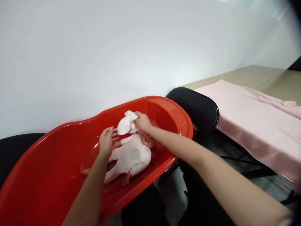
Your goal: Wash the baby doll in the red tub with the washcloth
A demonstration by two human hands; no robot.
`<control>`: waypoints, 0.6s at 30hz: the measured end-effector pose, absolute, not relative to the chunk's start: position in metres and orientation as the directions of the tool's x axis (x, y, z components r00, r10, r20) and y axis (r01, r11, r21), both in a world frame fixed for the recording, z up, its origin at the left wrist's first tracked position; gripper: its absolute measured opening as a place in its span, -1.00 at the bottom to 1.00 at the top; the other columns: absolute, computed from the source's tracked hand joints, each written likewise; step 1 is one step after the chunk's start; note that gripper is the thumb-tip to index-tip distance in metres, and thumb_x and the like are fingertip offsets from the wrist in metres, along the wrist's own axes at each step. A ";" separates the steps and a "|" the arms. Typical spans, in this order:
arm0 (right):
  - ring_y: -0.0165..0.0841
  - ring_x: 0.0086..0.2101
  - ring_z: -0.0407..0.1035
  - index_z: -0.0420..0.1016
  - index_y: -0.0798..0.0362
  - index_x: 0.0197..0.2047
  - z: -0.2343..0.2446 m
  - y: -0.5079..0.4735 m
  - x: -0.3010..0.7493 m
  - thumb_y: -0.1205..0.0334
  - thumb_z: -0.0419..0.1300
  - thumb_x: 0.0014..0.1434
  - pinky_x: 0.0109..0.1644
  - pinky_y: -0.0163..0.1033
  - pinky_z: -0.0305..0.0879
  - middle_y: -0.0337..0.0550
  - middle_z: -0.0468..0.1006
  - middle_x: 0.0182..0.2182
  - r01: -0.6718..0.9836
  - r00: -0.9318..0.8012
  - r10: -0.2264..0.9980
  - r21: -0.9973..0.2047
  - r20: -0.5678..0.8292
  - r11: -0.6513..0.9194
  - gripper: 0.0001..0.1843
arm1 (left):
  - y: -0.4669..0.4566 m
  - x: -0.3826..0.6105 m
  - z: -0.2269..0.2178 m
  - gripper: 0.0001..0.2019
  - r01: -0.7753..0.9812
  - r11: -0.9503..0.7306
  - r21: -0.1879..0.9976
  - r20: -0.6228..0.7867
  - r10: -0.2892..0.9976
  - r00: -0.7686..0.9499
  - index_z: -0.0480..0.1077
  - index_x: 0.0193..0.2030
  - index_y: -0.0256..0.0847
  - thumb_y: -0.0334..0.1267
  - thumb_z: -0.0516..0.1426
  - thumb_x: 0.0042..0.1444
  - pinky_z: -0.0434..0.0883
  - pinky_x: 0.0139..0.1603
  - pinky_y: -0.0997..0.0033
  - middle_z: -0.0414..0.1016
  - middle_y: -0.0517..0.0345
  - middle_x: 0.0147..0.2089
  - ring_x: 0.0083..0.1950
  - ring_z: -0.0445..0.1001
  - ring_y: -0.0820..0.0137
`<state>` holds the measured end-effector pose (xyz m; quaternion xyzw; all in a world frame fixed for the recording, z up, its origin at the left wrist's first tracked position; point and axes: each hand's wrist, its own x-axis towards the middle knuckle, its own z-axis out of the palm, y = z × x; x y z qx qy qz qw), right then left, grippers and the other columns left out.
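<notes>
A baby doll (133,153) in a white bodysuit lies on its back in a red baby bathtub (56,150), its head toward the right end. My right hand (143,121) grips a white cloth (125,123) by one edge and holds it above the doll's head and shoulder. The cloth hangs bunched to the left of my fingers. My left hand (108,139) is over the doll's side, near its small hand, with fingers spread and nothing in them. Part of the doll's legs is hidden behind my left forearm.
A black chair (195,102) stands at the tub's right end. Beyond it is a table (263,75) covered partly by a pink cloth (246,122). Behind the tub rises a white wall (98,56). Another black surface (16,149) shows at the left.
</notes>
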<state>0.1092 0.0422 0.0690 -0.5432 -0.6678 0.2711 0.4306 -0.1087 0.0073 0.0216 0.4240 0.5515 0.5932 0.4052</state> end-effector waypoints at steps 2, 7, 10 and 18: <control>-0.25 -0.09 0.54 0.60 0.00 0.05 0.091 0.043 0.174 0.34 0.10 0.21 0.08 -0.18 0.43 -0.18 0.70 -0.05 0.496 0.064 0.907 -0.802 0.416 0.332 -0.61 | 0.008 -0.107 0.012 -0.70 0.162 0.014 0.987 0.024 0.973 -0.229 0.47 0.02 -0.16 -0.07 0.19 0.25 0.56 -0.25 0.35 0.62 -0.04 0.06 -0.08 0.64 0.25; -0.12 0.11 0.48 0.57 0.03 0.17 0.144 0.032 0.312 0.34 0.12 0.16 0.25 -0.04 0.36 -0.04 0.61 0.14 0.751 0.113 0.678 -0.509 0.726 0.420 -0.49 | 0.008 -0.099 -0.010 -0.66 0.657 -0.041 0.753 0.026 0.999 0.032 0.49 0.10 -0.19 -0.09 0.15 0.28 0.45 0.29 0.04 0.55 -0.22 0.25 0.26 0.54 0.05; -0.08 0.09 0.48 0.60 0.05 0.15 0.138 0.019 0.344 0.36 0.18 0.15 0.24 -0.03 0.36 0.01 0.62 0.12 0.871 0.035 0.790 -0.407 0.612 0.276 -0.51 | 0.002 -0.098 -0.015 -0.57 0.805 -0.188 0.563 0.038 0.979 0.202 0.48 0.20 -0.22 -0.06 0.11 0.31 0.31 0.40 -0.01 0.50 -0.26 0.33 0.35 0.46 -0.01; -0.06 0.24 0.39 0.52 0.06 0.33 0.093 0.009 0.331 0.36 0.10 0.30 0.36 0.01 0.26 0.10 0.52 0.28 0.955 -0.060 0.947 -0.257 0.315 0.146 -0.44 | 0.002 -0.113 -0.028 -0.46 0.865 -0.190 0.464 -0.030 0.973 0.230 0.47 0.15 -0.26 0.15 0.09 0.29 0.41 0.20 0.05 0.56 -0.30 0.21 0.23 0.54 -0.07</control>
